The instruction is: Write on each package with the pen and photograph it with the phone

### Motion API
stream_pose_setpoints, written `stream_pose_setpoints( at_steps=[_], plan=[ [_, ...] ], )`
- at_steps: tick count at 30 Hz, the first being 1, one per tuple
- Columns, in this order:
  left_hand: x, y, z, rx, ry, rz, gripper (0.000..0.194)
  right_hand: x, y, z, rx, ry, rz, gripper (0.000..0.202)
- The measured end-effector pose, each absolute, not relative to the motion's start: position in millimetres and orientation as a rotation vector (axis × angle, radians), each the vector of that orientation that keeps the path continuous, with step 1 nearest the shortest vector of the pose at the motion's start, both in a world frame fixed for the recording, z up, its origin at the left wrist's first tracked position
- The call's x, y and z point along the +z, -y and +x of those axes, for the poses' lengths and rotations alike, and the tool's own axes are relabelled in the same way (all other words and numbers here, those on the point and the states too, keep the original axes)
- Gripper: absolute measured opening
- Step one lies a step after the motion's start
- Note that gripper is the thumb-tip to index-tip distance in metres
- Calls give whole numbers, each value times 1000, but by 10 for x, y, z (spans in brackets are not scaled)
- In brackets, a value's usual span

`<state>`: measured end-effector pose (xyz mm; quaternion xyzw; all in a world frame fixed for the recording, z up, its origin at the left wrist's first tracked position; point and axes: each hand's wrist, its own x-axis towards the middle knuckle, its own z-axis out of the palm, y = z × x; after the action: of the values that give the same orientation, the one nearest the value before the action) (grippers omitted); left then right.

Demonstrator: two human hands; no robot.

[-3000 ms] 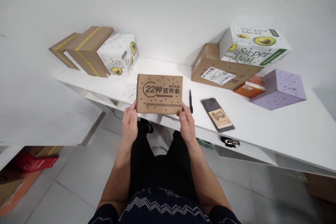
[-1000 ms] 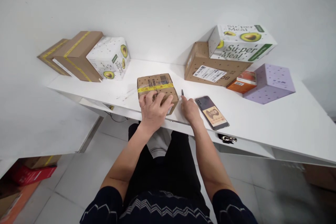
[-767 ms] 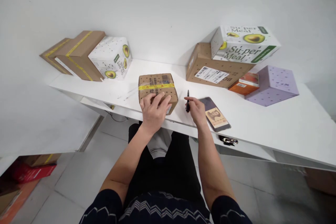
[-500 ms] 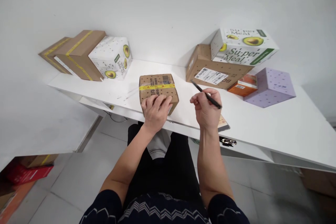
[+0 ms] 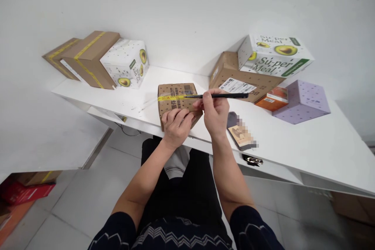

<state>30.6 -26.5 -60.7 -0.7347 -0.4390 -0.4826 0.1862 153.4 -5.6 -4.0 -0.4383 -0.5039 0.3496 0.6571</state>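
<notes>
A small brown box (image 5: 172,105) with yellow tape across its top sits near the front edge of the white table. My left hand (image 5: 177,127) rests on its near side, fingers curled over the edge and gripping it. In my right hand (image 5: 215,111) is a slim black pen-like tool (image 5: 227,95), pinched between thumb and fingers. The tool lies nearly level, its tip over the yellow tape, and the fingertips are by the box's right edge. Whether the tip touches the tape I cannot tell.
Brown taped boxes (image 5: 92,58) and a white avocado box (image 5: 125,62) stand at the left. At the right are another avocado box (image 5: 274,56) on a brown box (image 5: 225,66), an orange box (image 5: 272,99), a purple box (image 5: 304,101) and a dark flat item (image 5: 240,131).
My right hand has moved left to the brown box, and the black tool now reaches over the tape. The dark flat item has come into fuller view. My left hand remains on the box.
</notes>
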Motion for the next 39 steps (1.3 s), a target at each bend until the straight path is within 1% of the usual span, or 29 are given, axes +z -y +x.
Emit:
stream_pose_setpoints(
  at_steps=[6,12,20,24,28,33,39],
  plan=[
    [-612,271,305,-1443,1225,-2105,15,-131,18,1473,635,1184,-1116,41],
    [-642,261,305,-1382,1276,-2112,18,-128,82,1496,401,1299,-1206,43],
    [-599,261,315,-1366,1224,-2043,14,-94,65,1495,354,1379,-1256,36],
    [-588,262,318,-1399,1158,-2027,14,-85,63,1496,355,1407,-1254,36],
    [-589,259,320,-1346,1220,-2014,14,-70,60,1495,331,1440,-1264,35],
    [-573,260,320,-1411,1170,-2032,12,-72,57,1504,338,1447,-1265,33],
    [-517,265,330,-1394,1126,-1958,9,-98,51,1503,325,1433,-1274,33]
  ],
)
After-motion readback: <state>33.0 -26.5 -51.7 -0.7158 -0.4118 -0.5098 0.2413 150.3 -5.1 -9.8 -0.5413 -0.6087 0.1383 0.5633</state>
